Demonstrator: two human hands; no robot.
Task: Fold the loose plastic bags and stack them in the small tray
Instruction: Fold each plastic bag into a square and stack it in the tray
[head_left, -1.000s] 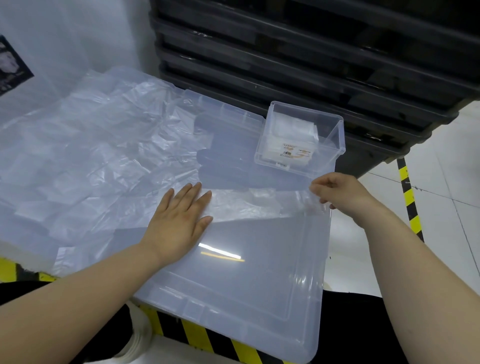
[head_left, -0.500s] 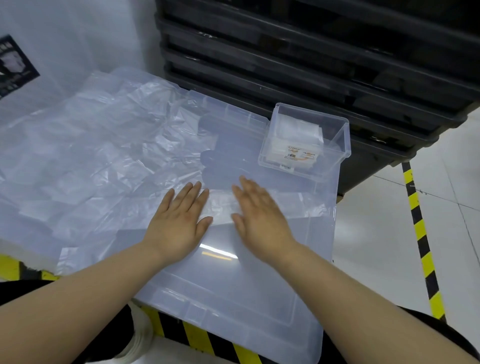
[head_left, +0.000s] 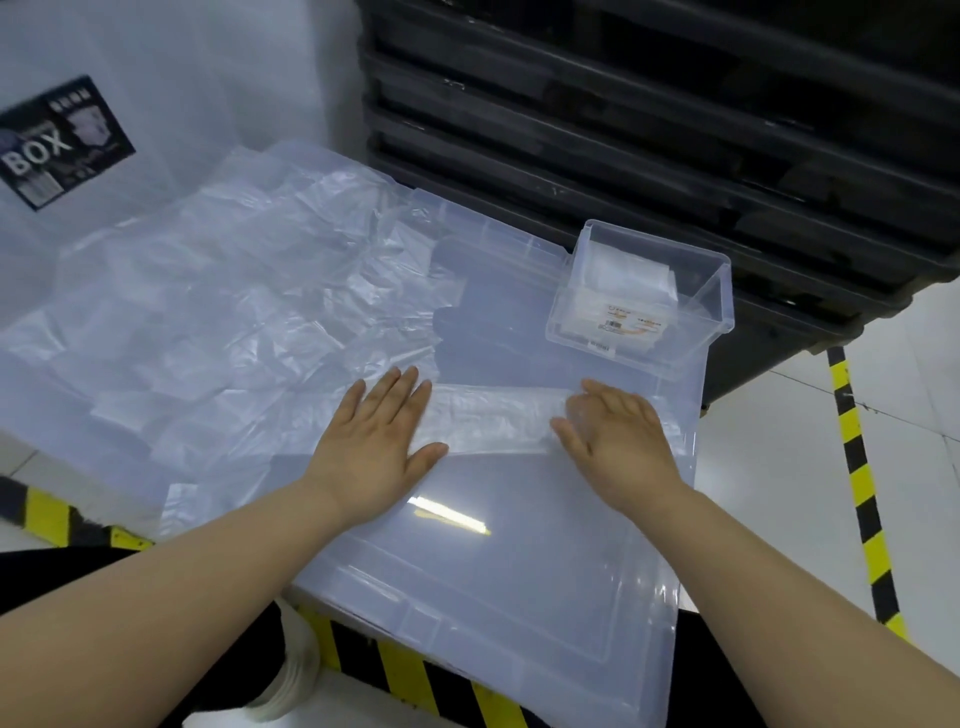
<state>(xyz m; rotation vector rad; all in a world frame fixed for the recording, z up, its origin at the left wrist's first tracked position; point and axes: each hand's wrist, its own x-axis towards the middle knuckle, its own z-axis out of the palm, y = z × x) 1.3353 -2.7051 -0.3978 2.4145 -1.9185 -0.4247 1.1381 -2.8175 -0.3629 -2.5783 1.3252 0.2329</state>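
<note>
The left hand (head_left: 376, 436) is pressing flat on one end of a long, narrow folded strip of clear plastic bag (head_left: 493, 421), and the right hand (head_left: 618, 441) is covering the other end. Each grip is released, fingers straight, nothing clenched. This looks like smoothing, pushing the air out so the slippery film is taking its crease. The strip is lying across the big translucent plastic storage-box lid (head_left: 519, 571), just in front of the small clear plastic tray (head_left: 711, 306). The tray is sitting at the lid's far right corner, handy for the drop, with folded bags (head_left: 623, 275) already lying inside. The crumpled heap of loose clear bags (head_left: 234, 312) is waiting on the left, well apart from the tray.
</note>
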